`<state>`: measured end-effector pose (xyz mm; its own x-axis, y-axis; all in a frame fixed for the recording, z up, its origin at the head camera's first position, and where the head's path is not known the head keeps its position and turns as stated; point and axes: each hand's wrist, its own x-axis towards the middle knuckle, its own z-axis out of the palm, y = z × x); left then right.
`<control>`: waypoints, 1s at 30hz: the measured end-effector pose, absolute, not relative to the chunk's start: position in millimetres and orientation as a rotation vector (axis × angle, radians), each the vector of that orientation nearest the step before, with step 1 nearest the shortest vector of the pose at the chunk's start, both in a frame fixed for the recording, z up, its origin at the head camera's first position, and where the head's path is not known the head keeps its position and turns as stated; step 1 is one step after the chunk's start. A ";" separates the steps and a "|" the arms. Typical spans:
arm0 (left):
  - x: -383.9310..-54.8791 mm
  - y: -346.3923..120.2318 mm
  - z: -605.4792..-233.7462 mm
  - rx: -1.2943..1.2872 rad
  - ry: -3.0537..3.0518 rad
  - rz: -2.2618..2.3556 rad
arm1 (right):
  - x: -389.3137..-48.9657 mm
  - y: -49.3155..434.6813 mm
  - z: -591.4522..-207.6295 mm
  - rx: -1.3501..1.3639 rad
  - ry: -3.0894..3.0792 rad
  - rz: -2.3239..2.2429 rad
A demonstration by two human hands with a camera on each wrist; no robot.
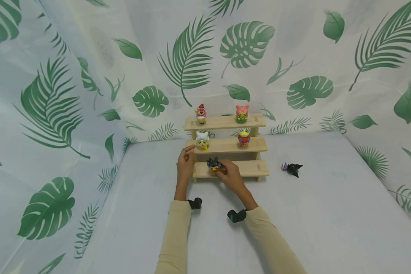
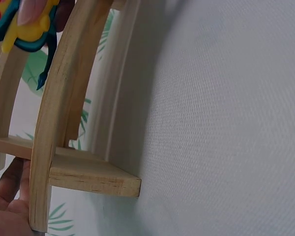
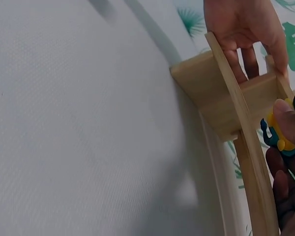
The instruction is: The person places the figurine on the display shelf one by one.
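Observation:
My right hand (image 1: 230, 176) pinches a small yellow figurine (image 1: 214, 164) with a dark eared hood and blue trim, just over the bottom tier of a wooden three-step display stand (image 1: 250, 167). In the right wrist view, thumb and fingers press the figurine's (image 3: 280, 130) yellow body, and its teal tail sticks out. My left hand (image 1: 185, 163) is at the stand's left end, its fingers loosely extended against the wood. The left wrist view shows these fingers (image 2: 12, 179) partly behind the wooden edge.
On the top tier stand a pink-and-red figurine (image 1: 201, 114) and a pink-hooded one (image 1: 241, 113). The middle tier bears a white-hooded figurine (image 1: 202, 140) and a red one (image 1: 244, 137). A black-eared figurine (image 1: 292, 169) lies on the white table to the right. Leaf-print cloth (image 1: 205, 76) hangs behind.

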<state>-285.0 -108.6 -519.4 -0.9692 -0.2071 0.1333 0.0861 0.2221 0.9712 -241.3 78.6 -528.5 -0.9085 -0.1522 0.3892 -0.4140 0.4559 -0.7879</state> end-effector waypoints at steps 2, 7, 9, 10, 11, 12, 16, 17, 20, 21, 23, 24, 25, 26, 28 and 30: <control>-285.3 -108.9 -519.4 0.111 -2.261 -1.819 | -242.8 75.7 -527.9 0.492 -2.449 1.435; -286.0 -109.4 -518.6 0.101 -2.255 -1.823 | -247.8 68.3 -526.4 0.506 -2.463 1.406; -286.0 -109.4 -518.8 0.098 -2.253 -1.824 | -249.7 65.6 -526.7 0.499 -2.461 1.411; -285.7 -109.5 -518.9 0.099 -2.252 -1.826 | -250.3 64.3 -527.0 0.495 -2.460 1.416; -285.4 -109.6 -519.1 0.098 -2.251 -1.827 | -251.0 63.0 -527.4 0.490 -2.461 1.418; -285.1 -109.6 -519.3 0.097 -2.252 -1.830 | -251.7 61.6 -527.9 0.485 -2.466 1.412; -284.3 -110.1 -520.6 0.085 -2.253 -1.843 | -253.6 56.3 -529.2 0.466 -2.479 1.389; -284.2 -110.3 -520.9 0.080 -2.253 -1.848 | -254.0 55.0 -529.7 0.462 -2.482 1.379; -283.4 -110.7 -521.4 0.059 -2.243 -1.861 | -254.7 51.6 -530.9 0.448 -2.492 1.341; -283.2 -110.9 -521.3 0.051 -2.236 -1.867 | -254.8 50.5 -530.9 0.444 -2.497 1.326; -282.6 -111.2 -520.9 0.043 -2.228 -1.871 | -255.1 48.7 -530.9 0.438 -2.506 1.299; -282.6 -111.3 -520.6 0.039 -2.224 -1.869 | -255.3 48.0 -530.7 0.433 -2.513 1.286; -282.7 -111.3 -520.6 0.035 -2.221 -1.868 | -255.5 47.4 -530.3 0.428 -2.517 1.278; -282.8 -111.4 -520.4 0.033 -2.221 -1.865 | -255.4 46.9 -529.7 0.427 -2.521 1.273; -283.0 -111.8 -520.2 0.032 -2.227 -1.853 | -255.7 46.2 -528.6 0.419 -2.536 1.260; -283.4 -112.1 -520.2 0.028 -2.233 -1.841 | -256.0 45.9 -527.5 0.418 -2.557 1.238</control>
